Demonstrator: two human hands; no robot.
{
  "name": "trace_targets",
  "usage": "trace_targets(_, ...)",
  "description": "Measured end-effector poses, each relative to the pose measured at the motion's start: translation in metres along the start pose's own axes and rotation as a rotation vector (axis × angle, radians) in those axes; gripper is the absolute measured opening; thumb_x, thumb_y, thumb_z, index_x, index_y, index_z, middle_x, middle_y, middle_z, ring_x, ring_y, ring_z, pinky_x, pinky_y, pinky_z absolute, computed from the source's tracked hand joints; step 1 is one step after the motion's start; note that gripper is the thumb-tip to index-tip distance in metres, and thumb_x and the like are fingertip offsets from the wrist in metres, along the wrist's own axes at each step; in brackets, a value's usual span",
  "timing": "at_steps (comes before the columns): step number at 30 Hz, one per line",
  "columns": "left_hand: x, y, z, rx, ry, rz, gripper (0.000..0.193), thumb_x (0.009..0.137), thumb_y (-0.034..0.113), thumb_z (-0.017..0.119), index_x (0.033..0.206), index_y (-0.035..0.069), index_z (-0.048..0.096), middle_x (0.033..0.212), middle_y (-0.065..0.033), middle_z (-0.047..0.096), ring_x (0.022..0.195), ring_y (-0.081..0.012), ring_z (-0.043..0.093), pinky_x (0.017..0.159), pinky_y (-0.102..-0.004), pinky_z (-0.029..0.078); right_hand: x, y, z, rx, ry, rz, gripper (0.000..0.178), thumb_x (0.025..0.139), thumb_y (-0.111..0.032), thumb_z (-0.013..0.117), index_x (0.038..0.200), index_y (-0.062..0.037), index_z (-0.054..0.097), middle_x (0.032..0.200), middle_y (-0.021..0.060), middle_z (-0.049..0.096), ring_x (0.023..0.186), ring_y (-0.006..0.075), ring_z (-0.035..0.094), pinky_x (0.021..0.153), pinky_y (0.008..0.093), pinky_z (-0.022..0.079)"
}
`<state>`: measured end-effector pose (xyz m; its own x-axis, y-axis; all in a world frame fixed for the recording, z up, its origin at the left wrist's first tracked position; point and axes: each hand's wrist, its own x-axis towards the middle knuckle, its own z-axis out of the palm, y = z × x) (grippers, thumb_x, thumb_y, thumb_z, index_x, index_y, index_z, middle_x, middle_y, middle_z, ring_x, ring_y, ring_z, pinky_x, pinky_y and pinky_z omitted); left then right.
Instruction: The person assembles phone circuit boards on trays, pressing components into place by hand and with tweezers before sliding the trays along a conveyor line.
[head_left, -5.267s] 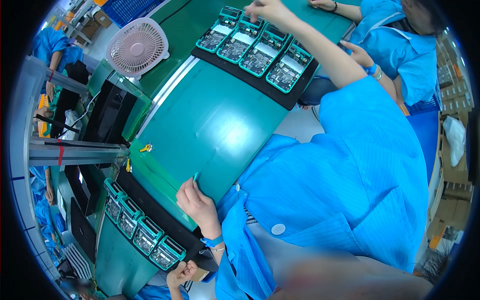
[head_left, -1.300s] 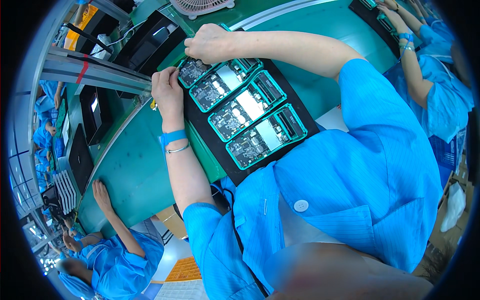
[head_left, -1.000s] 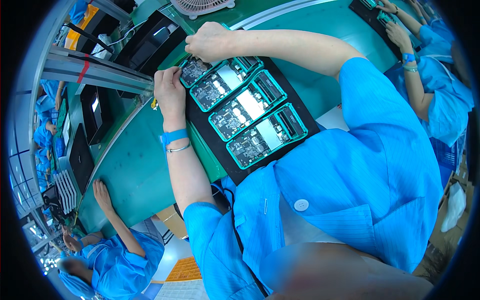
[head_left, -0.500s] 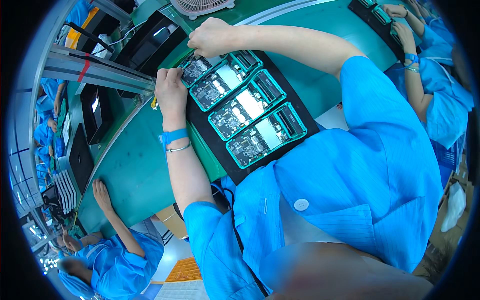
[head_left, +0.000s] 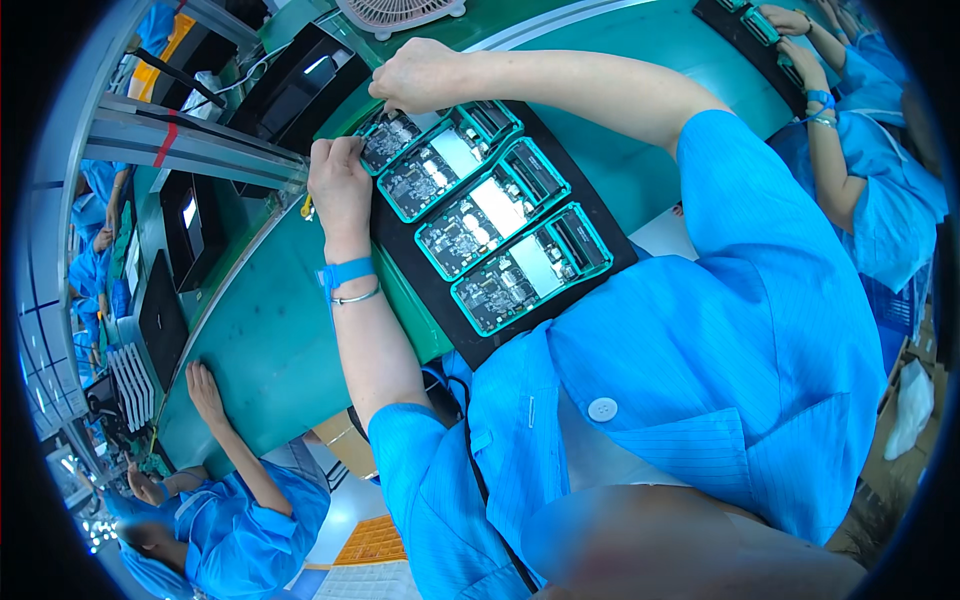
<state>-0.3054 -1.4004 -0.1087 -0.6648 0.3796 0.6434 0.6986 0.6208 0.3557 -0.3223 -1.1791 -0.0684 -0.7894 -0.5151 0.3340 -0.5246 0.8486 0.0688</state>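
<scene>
Several teal-framed electronic devices (head_left: 533,268) lie in a row on a black tray (head_left: 425,285), their circuit boards and pale metal plates exposed. Both my hands are at the farthest device (head_left: 388,143), partly hidden by them. My left hand (head_left: 341,195), with a blue wrist strap, has its fingers curled against that device's left end. My right hand (head_left: 420,76) reaches over the far side, fingers pinched together at the far-left corner. What sits between the fingertips of either hand is hidden.
The tray rests on a green workbench (head_left: 290,330). A metal post (head_left: 200,145) and black open boxes (head_left: 300,85) stand beyond my left hand. A fan (head_left: 400,12) is at the far edge. A co-worker's hand (head_left: 206,392) lies on the bench at left; others work at right.
My right hand has shifted very slightly left at the far device. My left hand stays at almost the same place, and the devices remain in their row.
</scene>
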Motion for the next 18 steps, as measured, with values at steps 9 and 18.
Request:
trace_targets(9,0.0,0.0,0.0,-0.019,0.0,-0.009,0.006,0.088,0.002,0.068,0.092,0.005,0.071,0.088,-0.0119,0.06,0.08,-0.0325,0.065,0.07,-0.0422,0.053,0.001,0.0,-0.004,0.0,-0.032,-0.027,0.023,0.083,-0.029,0.074,0.088,-0.0065,0.073,0.076,0.0132,0.072,0.076,0.0326,0.073,0.064,0.0467,0.056)
trace_targets(18,0.002,0.001,0.001,-0.019,-0.019,-0.022,0.006,0.087,0.002,0.068,0.091,0.005,0.071,0.089,-0.012,0.06,0.081,-0.0326,0.065,0.07,-0.0422,0.053,0.007,0.007,-0.014,-0.028,-0.111,-0.114,0.023,0.086,-0.03,0.073,0.084,-0.0081,0.066,0.086,0.0064,0.068,0.082,0.0287,0.07,0.07,0.0424,0.055)
